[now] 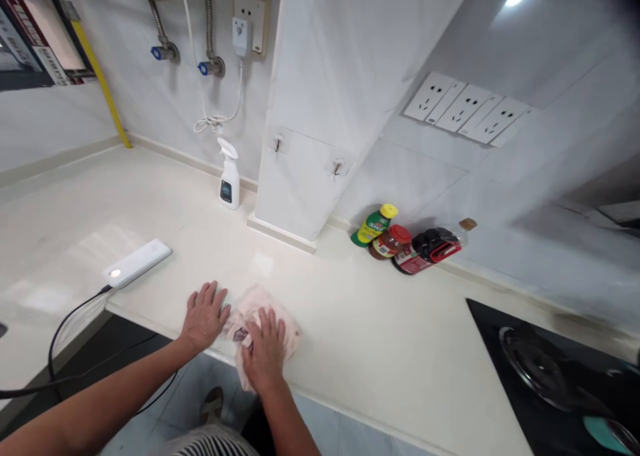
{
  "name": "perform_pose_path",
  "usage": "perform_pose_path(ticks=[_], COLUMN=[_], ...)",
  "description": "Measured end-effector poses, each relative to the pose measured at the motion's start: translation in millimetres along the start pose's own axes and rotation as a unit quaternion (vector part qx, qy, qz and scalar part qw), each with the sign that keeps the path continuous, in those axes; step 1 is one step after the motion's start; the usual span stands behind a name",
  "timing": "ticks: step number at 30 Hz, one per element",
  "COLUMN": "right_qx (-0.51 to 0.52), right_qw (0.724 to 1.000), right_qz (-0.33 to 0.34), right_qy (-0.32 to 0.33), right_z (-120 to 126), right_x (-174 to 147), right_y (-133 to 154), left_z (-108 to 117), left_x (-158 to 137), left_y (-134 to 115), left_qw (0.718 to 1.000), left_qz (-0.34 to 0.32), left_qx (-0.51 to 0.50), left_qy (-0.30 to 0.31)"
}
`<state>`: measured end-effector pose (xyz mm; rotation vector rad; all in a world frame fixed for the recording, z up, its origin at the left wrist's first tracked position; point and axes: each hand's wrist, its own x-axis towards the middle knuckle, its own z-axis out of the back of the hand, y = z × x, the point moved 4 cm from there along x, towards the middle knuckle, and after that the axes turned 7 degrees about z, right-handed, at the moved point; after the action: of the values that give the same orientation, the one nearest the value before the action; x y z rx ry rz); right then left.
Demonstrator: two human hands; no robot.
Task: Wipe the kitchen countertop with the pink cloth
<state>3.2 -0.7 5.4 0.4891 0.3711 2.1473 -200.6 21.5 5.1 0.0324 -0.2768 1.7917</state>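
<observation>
The cloth (254, 301) lies under the right hand (266, 351), whose grip is open, fingers laid flat, perhaps to spread pressure. Just left of this grip, the left hand (205, 317) rests open on the surface (380, 343), probably bracing. Well beyond both, the spray bottle (229, 179) stands upright.

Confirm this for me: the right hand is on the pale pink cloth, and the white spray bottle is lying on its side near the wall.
Not quite: the white spray bottle stands upright near the wall, as the head view shows. The right hand is indeed on the pale pink cloth.
</observation>
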Motion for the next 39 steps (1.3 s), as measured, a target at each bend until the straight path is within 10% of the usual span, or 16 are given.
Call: perform_pose_path(ticks=[3, 7, 14, 20, 31, 39], right_qx=[0.013, -0.096, -0.175, -0.216, -0.039, -0.084], right_qw=[0.999, 0.979, 0.819, 0.835, 0.999, 0.994], right_qz=[0.013, -0.179, -0.525, -0.486, -0.029, 0.044], right_qy=[0.031, -0.034, -0.153, -0.144, 0.011, -0.053], right_z=[14.2, 70.9, 155.1, 103.0, -31.8, -21.2], right_x=[-24.5, -93.8, -251.5, -215.2, -56.4, -86.5], right_y=[-16.2, -124.6, -250.0, -186.0, 49.3, 12.2], left_z=[0.9, 0.7, 2.3, 0.7, 0.2, 4.5], left_x=[0.8, 1.2, 0.7, -0.1, -0.3, -2.6], left_y=[0.0, -0.4, -2.9, -5.4, -0.6, 1.8], left_qw=[1.000, 1.000, 1.000, 0.999, 0.999, 0.999], left_qz=[-0.007, -0.005, -0.004, 0.009, 0.003, -0.011], left_qx=[0.000, -0.013, -0.008, -0.030, -0.033, -0.035], left_qy=[-0.002, 0.005, 0.017, 0.036, 0.033, 0.025])
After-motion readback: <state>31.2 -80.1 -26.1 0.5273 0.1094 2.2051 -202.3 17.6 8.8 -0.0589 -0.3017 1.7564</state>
